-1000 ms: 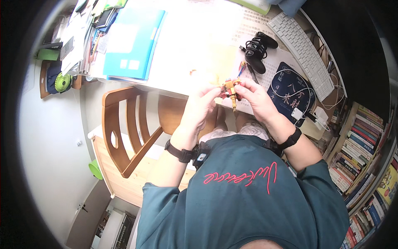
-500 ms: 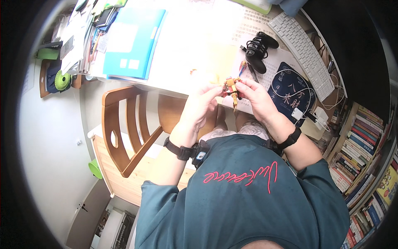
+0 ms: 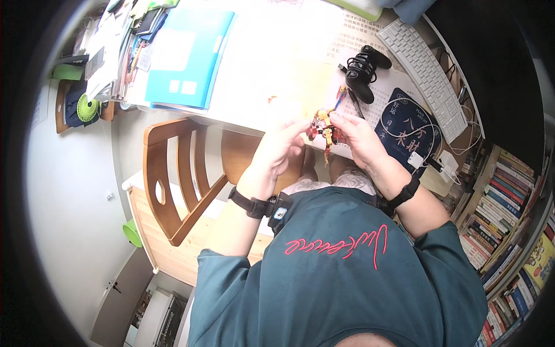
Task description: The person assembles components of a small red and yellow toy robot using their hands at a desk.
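Note:
Between my hands, over the near edge of the desk, is a small red and yellow jointed toy figure (image 3: 325, 128). My left hand (image 3: 283, 144) pinches its left side between thumb and fingertips. On the other side my right hand (image 3: 359, 137) grips it the same way, and parts of the figure are covered by the fingers. A yellow limb hangs down from its middle. Just beyond it on the desk lie a small red, yellow and blue piece (image 3: 340, 94) and a dark, slender pen-like object (image 3: 354, 104).
A black game controller (image 3: 362, 75) with its cable wound round it lies near a white keyboard (image 3: 422, 63) and a dark blue mat (image 3: 404, 127). Blue folders (image 3: 185, 58) rest at the desk's left. A wooden chair (image 3: 173, 173) stands left of me, bookshelves (image 3: 497, 202) right.
The toy figure has turned slightly in my fingers, and its hanging limb sits a little lower. Both hands keep their hold, and the view has shifted slightly.

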Demonstrator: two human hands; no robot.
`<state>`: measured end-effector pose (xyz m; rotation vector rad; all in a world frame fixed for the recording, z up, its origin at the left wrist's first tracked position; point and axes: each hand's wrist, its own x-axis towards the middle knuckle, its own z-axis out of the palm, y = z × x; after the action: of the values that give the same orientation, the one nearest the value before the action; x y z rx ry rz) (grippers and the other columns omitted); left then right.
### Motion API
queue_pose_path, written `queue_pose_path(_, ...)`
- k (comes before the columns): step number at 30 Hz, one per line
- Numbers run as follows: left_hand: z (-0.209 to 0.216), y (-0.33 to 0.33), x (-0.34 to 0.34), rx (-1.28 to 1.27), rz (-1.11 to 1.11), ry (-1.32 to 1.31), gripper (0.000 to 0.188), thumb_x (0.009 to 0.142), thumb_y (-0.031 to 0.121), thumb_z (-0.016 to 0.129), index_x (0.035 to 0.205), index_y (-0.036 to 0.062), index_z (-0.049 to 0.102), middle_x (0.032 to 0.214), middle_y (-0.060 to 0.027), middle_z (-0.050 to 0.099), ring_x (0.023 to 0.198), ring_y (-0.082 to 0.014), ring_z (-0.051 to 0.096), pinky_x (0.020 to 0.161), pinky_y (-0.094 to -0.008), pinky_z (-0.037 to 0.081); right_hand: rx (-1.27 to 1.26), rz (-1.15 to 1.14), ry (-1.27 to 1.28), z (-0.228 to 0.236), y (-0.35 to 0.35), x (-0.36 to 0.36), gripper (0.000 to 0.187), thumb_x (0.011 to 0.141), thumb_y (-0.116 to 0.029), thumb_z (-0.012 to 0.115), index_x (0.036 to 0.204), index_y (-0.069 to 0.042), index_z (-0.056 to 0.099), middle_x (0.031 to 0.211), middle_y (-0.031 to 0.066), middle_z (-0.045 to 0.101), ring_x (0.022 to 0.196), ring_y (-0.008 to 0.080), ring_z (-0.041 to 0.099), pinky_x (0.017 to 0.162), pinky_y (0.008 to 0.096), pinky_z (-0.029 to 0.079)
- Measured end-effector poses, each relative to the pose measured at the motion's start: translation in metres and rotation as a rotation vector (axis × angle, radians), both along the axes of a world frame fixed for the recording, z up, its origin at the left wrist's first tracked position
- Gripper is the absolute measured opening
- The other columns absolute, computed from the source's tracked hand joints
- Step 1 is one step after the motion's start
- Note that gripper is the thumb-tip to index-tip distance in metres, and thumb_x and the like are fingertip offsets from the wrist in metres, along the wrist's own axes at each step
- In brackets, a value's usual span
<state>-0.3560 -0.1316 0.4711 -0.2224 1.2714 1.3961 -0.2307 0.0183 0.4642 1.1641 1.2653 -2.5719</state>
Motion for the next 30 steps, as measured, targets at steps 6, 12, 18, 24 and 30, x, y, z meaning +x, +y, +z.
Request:
queue_pose_path(6,0.0,-0.002,-0.001,-0.018,-0.046,0.06,0.03,0.085,0.026,0.07,0.102,0.0021,0.065,0.086,0.0023,0.061,0.066,-0.0013,0.049,0.052,-0.0148,0.038,0.052,0.047,-0.002,0.0,0.001,0.002,0.028,0.093,-0.027,0.061,0.106,-0.003,0.067,0.091,-0.0011,0.065,0.075,0.0053,0.051,0.071,0.0211,0.041)
queue_pose_path(12,0.007,-0.005,-0.004,0.043,-0.114,0.118,0.027,0.086,0.02,0.068,0.107,0.0039,0.066,0.093,-0.0001,0.065,0.071,-0.0029,0.052,0.057,-0.0164,0.04,0.133,0.056,0.111,0.007,0.0,0.007,0.023,0.093,-0.019,0.06,0.106,0.0,0.065,0.093,0.0018,0.065,0.088,0.0097,0.058,0.084,0.0246,0.045)
queue_pose_path(18,0.014,-0.009,0.0,0.102,-0.104,0.13,0.027,0.087,0.016,0.066,0.112,0.0064,0.066,0.099,-0.0011,0.067,0.081,-0.0053,0.057,0.065,-0.0199,0.044,0.341,0.052,0.207,0.004,-0.005,0.014,0.024,0.088,-0.016,0.067,0.105,0.001,0.064,0.092,0.0033,0.063,0.086,0.0099,0.057,0.082,0.0255,0.046)
queue_pose_path(24,0.01,-0.011,0.002,0.129,-0.075,0.126,0.033,0.087,0.008,0.065,0.12,0.0033,0.063,0.097,-0.0025,0.065,0.078,-0.007,0.059,0.069,-0.0206,0.05,0.935,0.174,0.251,0.013,-0.004,0.016,0.035,0.079,-0.02,0.075,0.104,0.001,0.063,0.111,0.0148,0.056,0.099,0.0243,0.056,0.087,0.0325,0.044)
queue_pose_path(30,0.012,-0.011,0.005,0.163,-0.084,0.19,0.029,0.088,0.01,0.063,0.117,0.0074,0.065,0.101,-0.002,0.067,0.079,-0.0049,0.056,0.072,-0.0207,0.047,1.063,0.155,0.277,0.015,-0.005,0.017,0.038,0.077,-0.021,0.076,0.104,0.002,0.063,0.112,0.0184,0.056,0.104,0.0308,0.057,0.091,0.0354,0.044)
